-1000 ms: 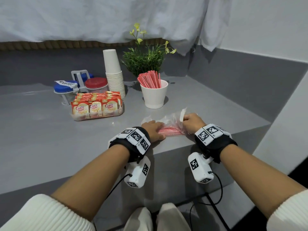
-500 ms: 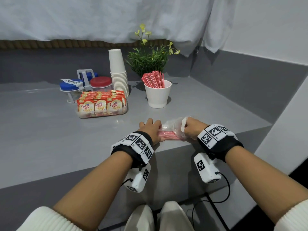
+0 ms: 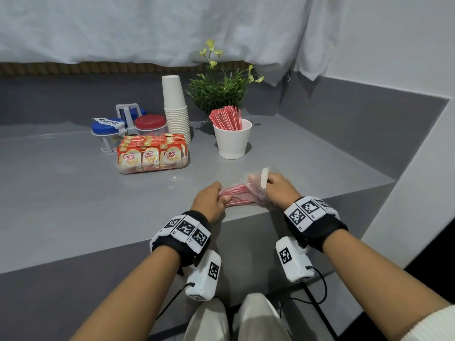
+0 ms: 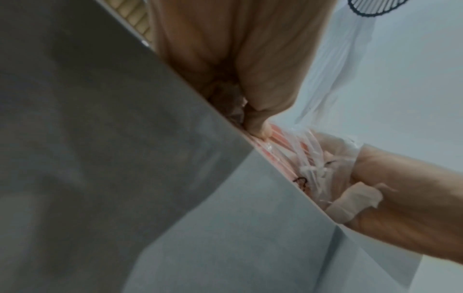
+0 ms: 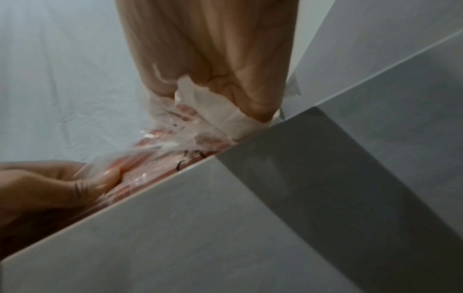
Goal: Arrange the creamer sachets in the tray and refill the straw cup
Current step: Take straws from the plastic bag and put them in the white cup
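A clear plastic bag (image 3: 254, 187) with red-and-white straws (image 3: 237, 196) lies at the counter's near edge. My left hand (image 3: 209, 201) pinches the straws' left end; its fingertips (image 4: 260, 128) press on them. My right hand (image 3: 278, 189) grips the bag's right end with its white label (image 5: 215, 107). The bag (image 5: 175, 126) is crumpled under those fingers. The white straw cup (image 3: 232, 140) stands behind, holding several straws. The clear tray (image 3: 152, 166) of creamer sachets (image 3: 150, 152) sits to the left of it.
A stack of paper cups (image 3: 176, 109), a green plant (image 3: 219, 89) and lidded jars (image 3: 108, 130) in a rack stand at the back. The counter's front edge (image 3: 246, 216) runs right under my hands. A grey wall (image 3: 357, 124) closes off the right side.
My hands have drawn slightly apart along the straws, and more red straw shows out of the bag between them. The bag has bunched towards my right hand.
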Available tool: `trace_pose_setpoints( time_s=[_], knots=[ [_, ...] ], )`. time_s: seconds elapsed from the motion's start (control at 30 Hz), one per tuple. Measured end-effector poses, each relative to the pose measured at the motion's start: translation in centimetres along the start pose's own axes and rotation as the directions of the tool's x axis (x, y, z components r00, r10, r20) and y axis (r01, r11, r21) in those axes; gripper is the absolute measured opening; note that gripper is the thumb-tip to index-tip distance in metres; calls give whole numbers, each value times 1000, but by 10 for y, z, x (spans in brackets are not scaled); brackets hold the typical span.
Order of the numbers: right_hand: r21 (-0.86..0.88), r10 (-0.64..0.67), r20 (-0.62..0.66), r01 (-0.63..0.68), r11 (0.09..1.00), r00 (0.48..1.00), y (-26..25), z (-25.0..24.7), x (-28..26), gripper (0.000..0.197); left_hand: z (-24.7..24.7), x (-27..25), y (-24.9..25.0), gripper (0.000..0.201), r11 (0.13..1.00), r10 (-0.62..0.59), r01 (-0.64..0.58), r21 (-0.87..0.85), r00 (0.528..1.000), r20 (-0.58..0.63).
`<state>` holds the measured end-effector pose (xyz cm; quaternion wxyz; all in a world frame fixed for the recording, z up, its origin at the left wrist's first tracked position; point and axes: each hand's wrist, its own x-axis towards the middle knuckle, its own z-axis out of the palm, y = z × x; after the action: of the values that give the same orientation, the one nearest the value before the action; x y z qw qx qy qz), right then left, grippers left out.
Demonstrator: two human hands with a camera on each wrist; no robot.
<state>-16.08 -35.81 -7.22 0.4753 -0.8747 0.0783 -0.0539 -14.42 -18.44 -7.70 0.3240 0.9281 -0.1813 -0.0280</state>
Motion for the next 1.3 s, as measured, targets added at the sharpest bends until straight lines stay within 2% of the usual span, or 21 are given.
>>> trace_pose_setpoints(
  time_s=[0.13,0.2,0.27,0.33,0.43,0.5,0.7,0.8,0.9,1.13,1.23,1.3],
  knots=[
    [230,59,-37,-49,972,998,-8,16,-3,29,-1,-2,-5,16,992,-64,58,-112,997,-48],
    [236,43,-37,-33,971,998,-9,17,-1,32,-2,-3,-7,16,990,-50,43,-138,997,-51],
    [244,11,-55,3,970,998,-12,15,-1,27,-2,-6,-7,18,987,-12,5,-158,999,-46],
    [345,-6,-68,29,938,998,-12,13,-2,19,-1,-9,-7,28,991,41,-45,-130,999,-31],
    [451,-8,-41,26,892,999,-9,13,-1,12,4,-7,-9,39,996,91,-89,26,995,-44],
    [445,0,-48,21,895,999,-7,12,2,11,6,-5,-12,35,994,96,-91,62,993,-75],
    [464,-18,-145,84,882,989,-11,0,9,17,6,-2,-13,29,996,86,-83,27,989,-116],
    [383,-34,-108,73,921,994,-11,1,13,15,6,-1,-13,29,996,87,-84,30,989,-118],
    [314,-59,-90,84,946,994,-14,-1,16,27,6,-2,-13,30,997,83,-83,10,989,-125],
    [404,-8,-257,115,907,966,-15,-22,26,25,8,2,-13,28,999,42,-39,25,989,-143],
    [492,-4,-234,122,862,972,-18,-23,25,20,10,5,-14,28,999,42,-39,26,986,-158],
    [524,-7,-175,99,846,984,-22,-17,22,16,11,6,-15,31,999,53,-53,5,985,-163]
  ],
)
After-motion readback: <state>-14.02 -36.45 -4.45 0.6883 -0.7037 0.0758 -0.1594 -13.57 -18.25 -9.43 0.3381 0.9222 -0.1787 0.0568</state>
